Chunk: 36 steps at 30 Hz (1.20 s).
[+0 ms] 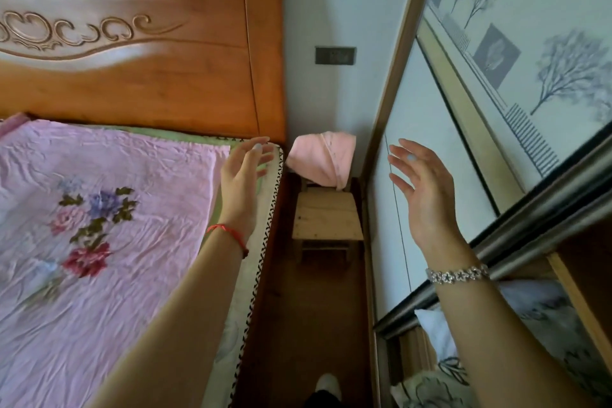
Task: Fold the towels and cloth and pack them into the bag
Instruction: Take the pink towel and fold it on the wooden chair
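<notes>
A pink cloth (323, 157) hangs over the back of a small wooden chair (326, 219) in the narrow gap between the bed and the wardrobe. My left hand (243, 172) is raised over the bed's right edge, fingers relaxed and empty, a short way left of the cloth. My right hand (422, 189) is raised in front of the wardrobe door, fingers spread and empty, to the right of the cloth. Neither hand touches the cloth. No bag is in view.
A bed with a pink flowered cover (92, 225) and a carved wooden headboard (142, 53) fills the left. A sliding wardrobe door (496, 83) with tree prints stands on the right. The brown floor strip (308, 325) between them is narrow; my foot (328, 386) shows at the bottom.
</notes>
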Available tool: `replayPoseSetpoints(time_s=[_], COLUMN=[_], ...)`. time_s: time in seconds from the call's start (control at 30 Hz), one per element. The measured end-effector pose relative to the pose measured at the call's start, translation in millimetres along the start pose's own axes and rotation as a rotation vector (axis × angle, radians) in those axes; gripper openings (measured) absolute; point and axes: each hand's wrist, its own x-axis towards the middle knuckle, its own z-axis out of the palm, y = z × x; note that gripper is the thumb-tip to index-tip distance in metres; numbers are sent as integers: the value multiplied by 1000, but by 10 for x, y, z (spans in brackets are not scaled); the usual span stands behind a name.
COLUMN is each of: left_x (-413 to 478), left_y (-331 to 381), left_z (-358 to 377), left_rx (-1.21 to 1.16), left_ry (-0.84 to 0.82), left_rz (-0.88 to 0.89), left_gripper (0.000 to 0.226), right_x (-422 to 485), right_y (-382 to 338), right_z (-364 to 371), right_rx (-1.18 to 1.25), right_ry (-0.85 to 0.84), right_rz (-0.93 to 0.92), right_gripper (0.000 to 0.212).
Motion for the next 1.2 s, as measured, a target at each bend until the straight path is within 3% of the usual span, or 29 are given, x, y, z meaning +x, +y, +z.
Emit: replayPoseSetpoints(time_s=[0.83,1.2], left_x=[2004,2240], left_y=[-726,-2023], left_z=[531,546], left_rx=[68,96], left_ry=[-81,-54], left_rz=[-109,-132], left_gripper=[19,20], right_x=[1781,2245], right_y=[688,1795], right_z=[455,188], right_rx=[-104,-142], right_ry=[134,111], right_rz=[78,75], right_gripper=[19,20])
